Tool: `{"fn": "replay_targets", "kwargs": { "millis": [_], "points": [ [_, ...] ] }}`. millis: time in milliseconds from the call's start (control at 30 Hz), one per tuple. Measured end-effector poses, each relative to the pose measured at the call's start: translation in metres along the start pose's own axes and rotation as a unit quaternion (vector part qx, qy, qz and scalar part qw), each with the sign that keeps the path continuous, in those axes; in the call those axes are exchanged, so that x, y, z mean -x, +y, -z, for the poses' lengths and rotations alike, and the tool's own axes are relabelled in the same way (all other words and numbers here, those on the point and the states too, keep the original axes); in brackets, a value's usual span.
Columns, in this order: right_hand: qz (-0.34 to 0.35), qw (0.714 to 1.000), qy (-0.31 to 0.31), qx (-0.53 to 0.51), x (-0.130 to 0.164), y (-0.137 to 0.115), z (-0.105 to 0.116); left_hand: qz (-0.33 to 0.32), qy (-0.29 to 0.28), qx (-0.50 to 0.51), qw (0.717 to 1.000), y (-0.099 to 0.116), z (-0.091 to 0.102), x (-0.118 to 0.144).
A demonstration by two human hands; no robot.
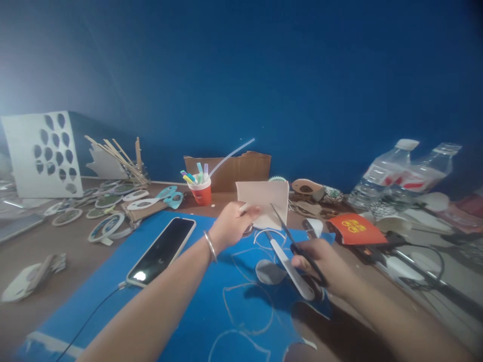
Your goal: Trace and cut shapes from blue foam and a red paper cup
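Observation:
My left hand (231,225), with a silver bangle on its wrist, grips the lower left edge of a cream-coloured card (266,193). The card stands nearly upright. In my right hand (322,259) is a pair of black-handled scissors (284,226), blades pointing up and left in front of the card. Whether they touch it I cannot tell. Beneath my hands lies a blue sheet (204,311) with chalk-like petal outlines drawn on it. A white-handled tool (289,266) and a pale rounded cutout (269,273) rest there, near my right hand.
Left of my arm lies a phone (162,251) with a cable. Behind it stand a red paper cup (201,192) of markers and a brown cardboard piece (234,171). Several cut-out rings (107,229) are at left; plastic bottles (390,171) and a red packet (356,229) are at right.

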State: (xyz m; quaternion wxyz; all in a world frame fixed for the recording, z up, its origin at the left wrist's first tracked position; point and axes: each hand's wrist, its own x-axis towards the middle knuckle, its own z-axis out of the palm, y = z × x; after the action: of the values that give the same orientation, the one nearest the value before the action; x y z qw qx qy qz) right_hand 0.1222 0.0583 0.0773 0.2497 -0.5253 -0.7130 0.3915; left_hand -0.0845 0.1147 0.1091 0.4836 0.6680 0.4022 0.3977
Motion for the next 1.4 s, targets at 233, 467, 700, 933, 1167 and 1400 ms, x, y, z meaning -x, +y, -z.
{"fn": "replay_targets", "kwargs": {
  "millis": [233, 467, 700, 933, 1167, 1400],
  "points": [
    [0.006, 1.0, -0.008, 0.025, 0.001, -0.002, 0.004, 0.012, -0.005, -0.023, 1.0, 0.002, 0.003, 0.0],
    [0.007, 0.999, -0.013, 0.042, -0.001, -0.001, 0.004, -0.013, 0.0, -0.069, 0.998, 0.006, 0.01, 0.0],
    [0.002, 0.997, 0.004, -0.079, -0.001, 0.002, -0.009, 0.014, 0.081, 0.164, 0.983, 0.003, -0.016, 0.001],
    [-0.001, 0.98, 0.043, -0.194, 0.0, 0.003, -0.026, 0.089, 0.057, 0.252, 0.962, 0.0, -0.048, 0.012],
    [0.019, 0.985, 0.021, -0.173, 0.001, 0.003, -0.031, 0.078, 0.09, 0.144, 0.982, -0.001, -0.054, 0.015],
    [0.064, 0.986, 0.045, -0.145, 0.003, -0.005, -0.028, 0.072, 0.061, 0.114, 0.989, -0.001, -0.059, 0.019]
  ]
}}
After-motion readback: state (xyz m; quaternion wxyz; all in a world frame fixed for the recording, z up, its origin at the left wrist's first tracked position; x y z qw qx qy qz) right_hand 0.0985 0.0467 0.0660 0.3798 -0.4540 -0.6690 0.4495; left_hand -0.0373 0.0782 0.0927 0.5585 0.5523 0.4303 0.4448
